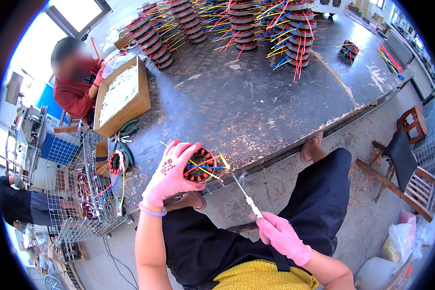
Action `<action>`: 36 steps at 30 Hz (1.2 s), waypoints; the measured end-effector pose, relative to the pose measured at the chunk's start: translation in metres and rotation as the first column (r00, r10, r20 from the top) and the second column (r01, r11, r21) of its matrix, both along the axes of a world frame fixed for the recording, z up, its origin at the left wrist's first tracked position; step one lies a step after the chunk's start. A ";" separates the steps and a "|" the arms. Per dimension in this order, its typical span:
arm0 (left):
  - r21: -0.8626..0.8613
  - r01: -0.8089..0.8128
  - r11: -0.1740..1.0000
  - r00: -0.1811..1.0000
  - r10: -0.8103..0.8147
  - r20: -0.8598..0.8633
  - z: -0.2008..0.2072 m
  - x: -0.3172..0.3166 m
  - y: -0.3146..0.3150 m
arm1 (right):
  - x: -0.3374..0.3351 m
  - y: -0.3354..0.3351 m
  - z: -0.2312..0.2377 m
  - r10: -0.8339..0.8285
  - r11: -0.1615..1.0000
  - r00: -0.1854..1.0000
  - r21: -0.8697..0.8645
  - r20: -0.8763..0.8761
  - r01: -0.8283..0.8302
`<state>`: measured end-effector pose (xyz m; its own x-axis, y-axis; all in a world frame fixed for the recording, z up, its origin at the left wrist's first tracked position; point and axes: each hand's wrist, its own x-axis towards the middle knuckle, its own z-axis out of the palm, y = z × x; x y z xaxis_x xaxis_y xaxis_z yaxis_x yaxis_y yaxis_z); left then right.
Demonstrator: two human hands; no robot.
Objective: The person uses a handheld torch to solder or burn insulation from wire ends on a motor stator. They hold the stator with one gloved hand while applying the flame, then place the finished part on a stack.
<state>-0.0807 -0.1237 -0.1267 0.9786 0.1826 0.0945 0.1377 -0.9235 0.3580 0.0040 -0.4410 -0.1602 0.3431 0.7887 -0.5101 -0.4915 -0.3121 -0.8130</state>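
Observation:
My left hand (171, 171), in a pink glove, grips a ring-shaped motor stator (191, 175) with red windings over the table's near edge. Yellow, red and blue wire leads (209, 167) stick out of the stator to the right. Closed around a slim wand's white handle (254, 208) is my right hand (282, 237), also gloved in pink. The wand's thin rod points up and left to a bright yellow spot (226, 163), which looks like a small flame, at the lead ends. Wisps of smoke hang beside the rod.
Tall stacks of wired stators (299, 43) stand along the dark table's (217, 106) far side. A cardboard box (142, 92), pliers (123, 137) and another stator (115, 162) lie left, near a wire basket (89, 224). A co-worker (75, 92) works behind the box. A wooden chair (401, 166) stands right.

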 end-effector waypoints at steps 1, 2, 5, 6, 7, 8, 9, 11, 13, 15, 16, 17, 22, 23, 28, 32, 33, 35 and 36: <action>0.000 0.015 1.000 1.000 -0.015 0.008 0.000 0.000 0.001 | 0.000 0.000 0.000 0.006 1.000 1.000 -0.003 -0.003 -0.006; 0.001 0.014 1.000 1.000 -0.014 0.003 0.001 0.000 0.001 | 0.001 -0.001 -0.001 0.013 1.000 1.000 -0.005 -0.007 -0.013; 0.000 0.008 1.000 1.000 -0.008 -0.013 0.004 0.001 0.000 | -0.001 -0.001 -0.001 0.015 1.000 1.000 -0.011 -0.020 -0.015; -0.005 0.005 1.000 1.000 -0.005 -0.019 0.004 0.001 -0.001 | -0.001 -0.001 -0.001 0.012 1.000 1.000 -0.013 -0.022 -0.013; -0.009 0.003 1.000 1.000 -0.003 -0.025 0.004 0.001 -0.001 | -0.001 -0.001 0.001 0.011 1.000 1.000 -0.018 -0.025 -0.012; -0.008 0.000 1.000 1.000 0.000 -0.031 0.004 0.000 0.000 | -0.002 0.000 0.003 0.010 1.000 0.999 -0.024 -0.032 -0.011; -0.008 -0.003 1.000 0.999 0.003 -0.037 0.004 0.000 0.001 | -0.003 0.000 0.004 0.008 1.000 0.999 -0.030 -0.039 -0.009; -0.016 0.005 1.000 0.999 -0.005 -0.037 0.003 0.000 0.002 | -0.003 -0.001 -0.001 0.008 1.000 1.000 -0.017 -0.029 -0.009; -0.032 0.026 0.999 0.999 -0.027 -0.023 0.003 0.001 0.004 | -0.004 -0.001 -0.002 0.013 1.000 1.000 -0.010 -0.020 -0.013; -0.021 0.037 0.999 0.999 -0.038 -0.014 0.002 0.001 0.006 | -0.003 -0.002 -0.001 0.018 1.000 1.000 -0.012 -0.001 -0.018; -0.015 0.043 0.999 0.999 -0.043 -0.009 0.001 0.001 0.007 | -0.004 -0.002 -0.002 0.002 1.000 0.999 -0.001 -0.041 -0.002; 0.003 0.039 0.999 0.999 -0.039 -0.010 0.001 0.002 0.006 | -0.005 -0.002 -0.003 -0.020 1.000 0.997 0.004 -0.075 0.020; 0.036 0.026 0.999 1.000 -0.026 0.002 0.004 0.001 0.005 | -0.005 0.000 0.001 -0.034 0.999 0.995 -0.004 -0.092 0.034; 0.044 0.023 0.999 1.000 -0.023 0.000 0.004 0.001 0.005 | -0.005 0.000 0.001 -0.033 0.999 0.996 -0.004 -0.087 0.033; 0.112 0.022 0.993 1.000 -0.021 -0.012 0.007 0.003 0.004 | -0.005 -0.004 -0.003 -0.018 1.000 0.997 -0.007 -0.072 0.017; 0.140 0.021 0.990 1.000 -0.018 -0.024 0.008 0.002 0.003 | -0.005 -0.002 -0.003 -0.005 1.000 0.999 -0.008 -0.054 0.004; 0.119 0.021 0.993 1.000 -0.019 -0.026 0.008 0.002 0.004 | -0.006 -0.001 -0.002 -0.014 1.000 0.996 -0.004 -0.089 0.014; 0.076 0.022 0.997 0.999 -0.019 -0.029 0.005 0.001 0.005 | -0.006 0.000 -0.003 -0.014 1.000 0.995 0.003 -0.096 0.015; 0.057 0.025 0.998 0.999 -0.023 -0.031 0.004 0.001 0.006 | -0.006 0.000 -0.004 -0.006 1.000 0.998 0.006 -0.067 0.006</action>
